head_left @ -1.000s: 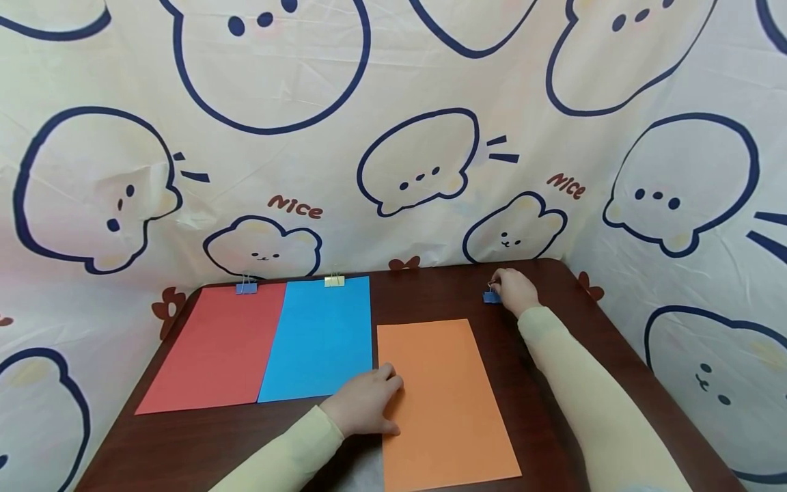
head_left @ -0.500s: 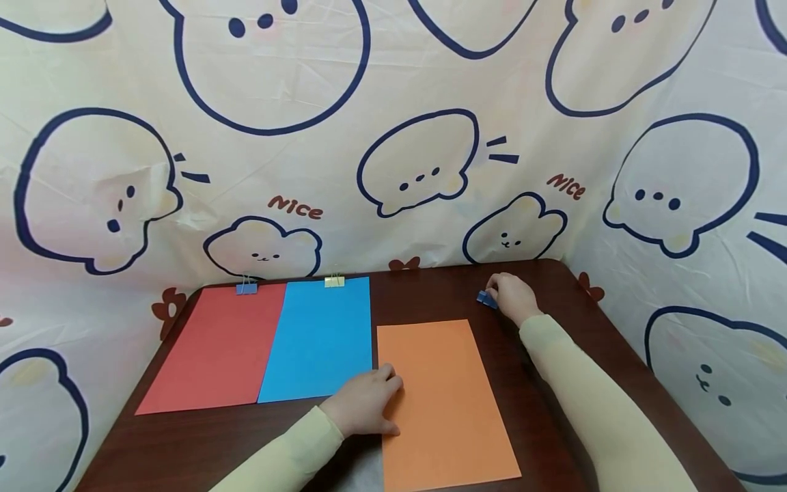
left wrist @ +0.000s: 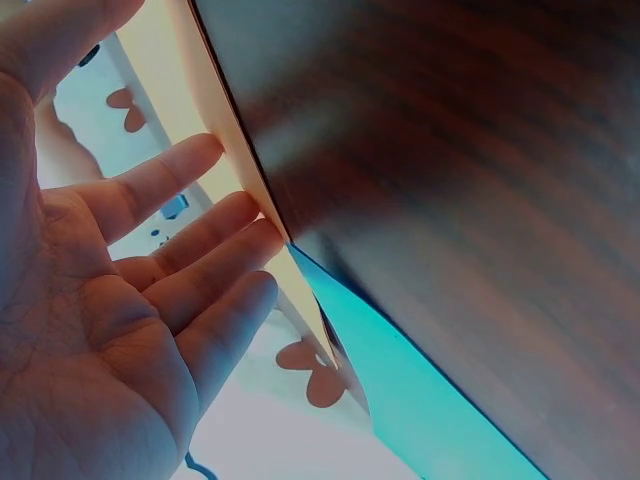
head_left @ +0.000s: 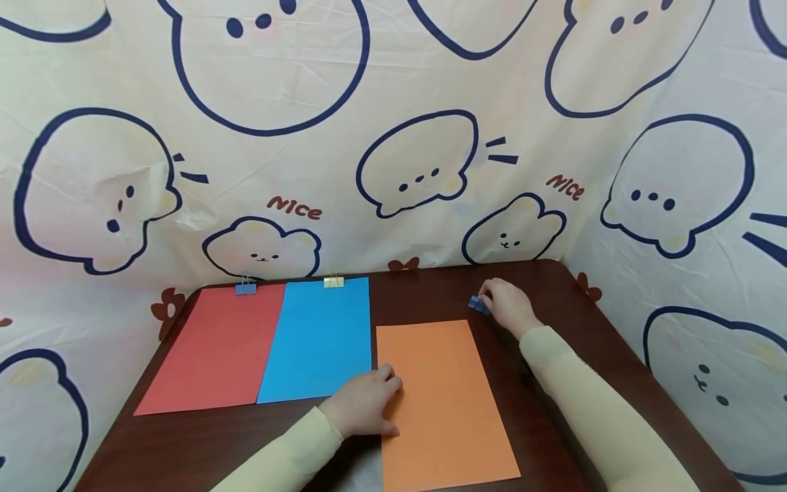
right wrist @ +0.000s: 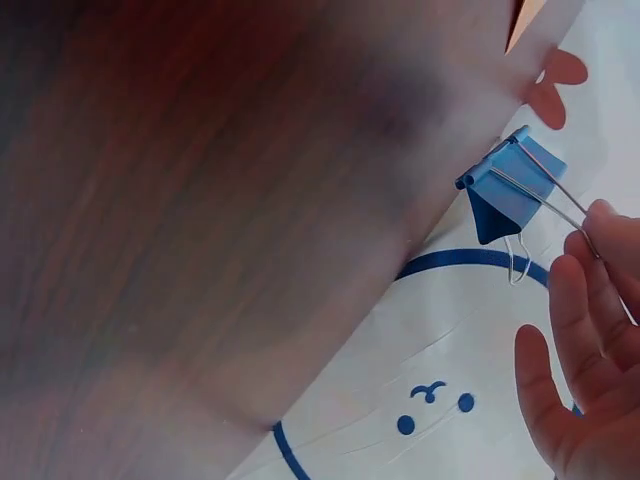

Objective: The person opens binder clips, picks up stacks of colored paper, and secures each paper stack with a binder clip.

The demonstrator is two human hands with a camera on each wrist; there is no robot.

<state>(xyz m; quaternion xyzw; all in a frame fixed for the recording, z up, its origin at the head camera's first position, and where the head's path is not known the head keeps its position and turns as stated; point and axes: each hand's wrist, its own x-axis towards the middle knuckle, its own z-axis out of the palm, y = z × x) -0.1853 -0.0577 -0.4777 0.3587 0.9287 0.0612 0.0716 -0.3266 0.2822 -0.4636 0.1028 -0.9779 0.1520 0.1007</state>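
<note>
An orange sheet (head_left: 451,410) lies flat on the dark wooden table, and my left hand (head_left: 363,403) rests on its left edge. In the left wrist view that hand's fingers (left wrist: 215,265) are extended, their tips at the sheet's edge. Farther back on the right, my right hand (head_left: 507,303) pinches a blue binder clip (head_left: 477,305) just beyond the sheet's far right corner. The right wrist view shows thumb and fingers on one wire handle of the binder clip (right wrist: 515,185), while its second handle hangs loose.
To the left lie a red sheet (head_left: 212,355) with a blue binder clip (head_left: 246,289) at its top, and a blue sheet (head_left: 320,342) with a yellow binder clip (head_left: 334,281). A printed cloth curtain (head_left: 418,82) stands behind and beside the table (head_left: 424,294).
My right hand has moved left and slightly nearer with the blue binder clip, which has turned from level to slanted. The left hand and the sheets have stayed in place.
</note>
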